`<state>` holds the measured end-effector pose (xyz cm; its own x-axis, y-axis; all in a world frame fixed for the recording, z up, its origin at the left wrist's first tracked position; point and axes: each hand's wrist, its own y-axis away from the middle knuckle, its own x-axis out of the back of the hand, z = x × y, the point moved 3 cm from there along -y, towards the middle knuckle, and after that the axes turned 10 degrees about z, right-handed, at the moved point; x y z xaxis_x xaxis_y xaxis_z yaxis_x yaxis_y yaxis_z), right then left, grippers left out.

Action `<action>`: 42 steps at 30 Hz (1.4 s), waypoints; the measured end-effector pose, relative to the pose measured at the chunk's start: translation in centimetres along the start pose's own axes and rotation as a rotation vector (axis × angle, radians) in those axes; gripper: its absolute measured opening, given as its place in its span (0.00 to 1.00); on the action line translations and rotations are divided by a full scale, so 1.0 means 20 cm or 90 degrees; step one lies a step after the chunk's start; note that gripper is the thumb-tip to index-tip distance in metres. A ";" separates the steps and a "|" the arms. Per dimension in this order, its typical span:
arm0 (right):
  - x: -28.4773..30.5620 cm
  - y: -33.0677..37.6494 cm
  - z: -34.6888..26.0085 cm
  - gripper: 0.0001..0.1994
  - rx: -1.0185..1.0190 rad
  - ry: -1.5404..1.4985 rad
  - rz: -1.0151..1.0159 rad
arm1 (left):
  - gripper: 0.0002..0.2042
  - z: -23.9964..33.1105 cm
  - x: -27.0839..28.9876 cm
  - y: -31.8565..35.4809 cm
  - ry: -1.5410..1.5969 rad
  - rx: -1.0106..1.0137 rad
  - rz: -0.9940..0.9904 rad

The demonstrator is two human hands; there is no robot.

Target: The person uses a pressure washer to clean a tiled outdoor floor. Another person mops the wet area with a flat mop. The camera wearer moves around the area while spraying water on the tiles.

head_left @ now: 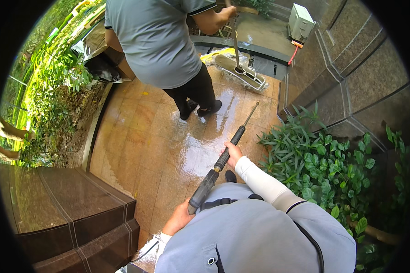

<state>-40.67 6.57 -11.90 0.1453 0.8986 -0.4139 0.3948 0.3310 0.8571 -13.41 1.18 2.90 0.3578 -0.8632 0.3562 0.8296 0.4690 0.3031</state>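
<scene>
The right hand (233, 154) is wrapped round the black ribbed sleeve of a long spray gun (205, 187), fingers and thumb closed on it. The left hand (180, 217) is closed round the rear end of the same gun, beside the waist, though part of that hold is hidden. The spray gun slants across the front of the body, its thick end low by the left hand and its thin metal tube pointing up and to the right, the tip in the air over the floor. White sleeves (265, 183) cover the forearms, below a grey shirt (259, 236). Under the gun, wet brown floor tiles (143, 179) shine with patches of light. Past the tip, a mop (241, 73) with a wide flat head lies on the tiles, its pole rising to the hand of a co-worker (161, 45) in a grey shirt, dark trousers and black shoes. To the right, leafy green plants (323, 168) grow against a brown stone wall (369, 82); a red-handled tool (294, 52) leans near a white box (300, 22). At lower left is a brown stone block (64, 204), with a planted bank (61, 118) beyond it
</scene>
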 end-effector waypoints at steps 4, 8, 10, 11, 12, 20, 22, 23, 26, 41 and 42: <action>-0.01 0.01 0.00 0.06 0.009 0.002 0.010 | 0.23 0.02 -0.01 0.01 0.035 -0.003 0.013; 0.00 0.02 -0.01 0.06 0.012 -0.009 0.016 | 0.23 0.01 -0.01 0.01 0.017 0.049 -0.020; 0.00 0.03 -0.02 0.06 0.015 -0.010 0.003 | 0.23 0.00 0.00 0.00 -0.005 0.076 -0.046; 0.01 0.03 -0.02 0.06 0.013 -0.012 0.004 | 0.24 0.01 0.00 0.00 -0.001 0.068 -0.047; 0.01 0.03 -0.02 0.06 0.005 -0.018 0.010 | 0.24 0.01 0.01 -0.01 0.002 0.061 -0.048; 0.04 0.00 -0.01 0.06 0.014 -0.021 -0.004 | 0.24 0.15 0.02 -0.01 0.034 0.057 -0.028; 0.04 -0.01 -0.01 0.06 0.009 -0.026 -0.008 | 0.24 0.17 0.03 -0.01 0.035 0.056 -0.024; 0.04 -0.01 0.00 0.06 0.007 -0.028 -0.007 | 0.24 0.17 0.03 -0.01 0.022 0.065 -0.029; 0.04 -0.01 0.00 0.07 0.015 -0.020 0.003 | 0.24 0.11 0.03 -0.01 0.007 0.086 -0.043; 0.03 0.01 0.00 0.07 -0.002 -0.032 -0.007 | 0.25 0.05 0.01 -0.01 0.042 0.077 -0.047; 0.03 0.01 0.00 0.06 -0.006 -0.033 0.004 | 0.25 0.06 0.01 0.00 0.049 0.060 -0.037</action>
<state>-40.58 7.18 -12.04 0.1953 0.8845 -0.4236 0.3854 0.3280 0.8625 -13.91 1.22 3.97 0.3453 -0.8995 0.2678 0.8073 0.4302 0.4039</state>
